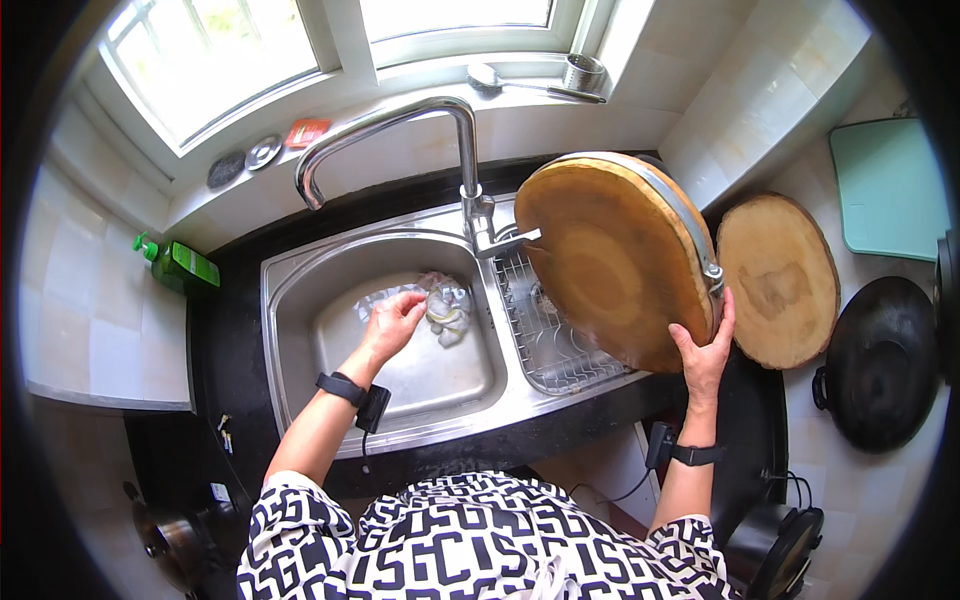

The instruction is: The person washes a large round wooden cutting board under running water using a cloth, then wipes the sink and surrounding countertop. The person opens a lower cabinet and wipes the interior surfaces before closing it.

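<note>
A thick round wooden chopping block (607, 262) with a metal band stands tilted over the right sink basin. My right hand (705, 345) grips its lower right edge, thumb on the face and fingers at the band. Over the left stainless steel basin (382, 375) is my left hand (397, 319), its fingers bent close together; whether anything small is between them cannot be told. Just right of these fingertips, a translucent bundle, perhaps a net or plastic bag (448, 319), lies in the basin. A wire rack (540, 345) sits in the right basin, partly hidden by the block.
A chrome faucet (466, 150) arches above the left basin. Green dish soap (184, 266) stands at the left. A ladle (487, 75) and steel cup (583, 73) are on the sill. At right are a wooden board (780, 281), black wok (885, 364) and green cutting board (892, 187).
</note>
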Demonstrator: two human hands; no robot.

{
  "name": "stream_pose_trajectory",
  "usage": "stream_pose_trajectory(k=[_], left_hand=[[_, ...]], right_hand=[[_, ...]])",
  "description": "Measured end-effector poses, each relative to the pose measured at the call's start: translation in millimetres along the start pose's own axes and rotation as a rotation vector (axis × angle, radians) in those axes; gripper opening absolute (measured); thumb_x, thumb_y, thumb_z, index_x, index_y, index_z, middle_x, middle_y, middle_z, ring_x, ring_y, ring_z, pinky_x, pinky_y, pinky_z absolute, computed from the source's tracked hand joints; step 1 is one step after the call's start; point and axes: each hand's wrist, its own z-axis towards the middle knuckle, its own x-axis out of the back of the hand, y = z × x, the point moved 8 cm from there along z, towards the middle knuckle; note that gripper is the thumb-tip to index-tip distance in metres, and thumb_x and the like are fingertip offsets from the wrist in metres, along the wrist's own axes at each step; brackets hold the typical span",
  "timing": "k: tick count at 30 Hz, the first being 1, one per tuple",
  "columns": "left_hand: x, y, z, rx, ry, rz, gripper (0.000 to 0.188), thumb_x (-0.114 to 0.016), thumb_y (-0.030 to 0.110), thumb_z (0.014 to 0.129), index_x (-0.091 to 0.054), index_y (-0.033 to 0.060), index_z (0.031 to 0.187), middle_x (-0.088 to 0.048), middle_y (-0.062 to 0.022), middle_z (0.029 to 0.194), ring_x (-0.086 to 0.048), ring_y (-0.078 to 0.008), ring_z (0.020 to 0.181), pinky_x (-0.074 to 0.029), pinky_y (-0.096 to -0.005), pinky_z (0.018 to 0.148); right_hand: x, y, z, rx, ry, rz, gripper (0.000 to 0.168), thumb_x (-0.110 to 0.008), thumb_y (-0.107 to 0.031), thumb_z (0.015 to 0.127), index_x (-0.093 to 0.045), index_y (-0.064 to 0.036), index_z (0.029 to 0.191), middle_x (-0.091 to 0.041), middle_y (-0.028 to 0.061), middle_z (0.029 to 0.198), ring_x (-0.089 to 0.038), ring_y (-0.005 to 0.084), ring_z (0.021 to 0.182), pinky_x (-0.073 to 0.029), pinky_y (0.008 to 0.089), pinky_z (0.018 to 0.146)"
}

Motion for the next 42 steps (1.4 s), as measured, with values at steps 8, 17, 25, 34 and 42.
stream_pose_trajectory(k=[8,17,25,34,42], left_hand=[[-7,-11,-10,0.105,-0.117,0.189,0.029,-0.065,0.023,0.089,-0.068,0.0041,0.11,-0.07,-0.0138,0.1,-0.068,-0.0217,0.092,-0.052,-0.033,0.082],[-32,-110,17,0.331,-0.276,0.426,0.039,-0.066,0.029,0.083,-0.067,0.0044,0.114,-0.069,-0.0166,0.106,-0.064,-0.031,0.104,-0.049,-0.0392,0.091],[-82,-138,49,0.187,-0.354,0.64,0.066,-0.062,0.015,0.078,-0.042,0.0098,0.141,-0.037,-0.0135,0.15,-0.042,-0.0314,0.133,-0.04,-0.0487,0.105],[-146,-149,42,0.116,-0.585,0.876,0.052,-0.063,0.024,0.079,-0.054,0.0232,0.13,-0.045,-0.0102,0.142,-0.044,-0.0371,0.129,-0.042,-0.0513,0.1],[-127,-178,-7,0.683,-0.588,-0.271,0.053,-0.07,0.031,0.074,-0.062,0.0047,0.119,-0.068,-0.0066,0.096,-0.063,-0.0155,0.081,-0.051,-0.0315,0.064]], right_hand=[[3,-24,16,0.025,0.025,-0.128,0.091,-0.084,-0.03,0.072,-0.035,-0.001,0.144,-0.037,0.0165,0.148,-0.035,0.0321,0.136,-0.028,0.0416,0.113],[-9,-38,20,0.063,-0.016,-0.246,0.088,-0.083,-0.023,0.072,-0.036,-0.002,0.143,-0.037,0.0173,0.148,-0.036,0.033,0.136,-0.028,0.0421,0.113],[-9,-47,15,0.076,0.024,-0.372,0.089,-0.083,-0.008,0.069,-0.035,-0.002,0.144,-0.037,0.0169,0.148,-0.035,0.0324,0.137,-0.027,0.042,0.114],[-14,-53,4,0.007,0.04,-0.31,0.089,-0.08,-0.008,0.074,-0.029,-0.002,0.147,-0.031,0.0156,0.152,-0.031,0.0292,0.14,-0.022,0.0413,0.116],[-19,-50,8,-0.015,0.06,-0.236,0.083,-0.078,-0.012,0.079,-0.031,-0.001,0.146,-0.032,0.0144,0.152,-0.031,0.0291,0.139,-0.022,0.0416,0.116]])
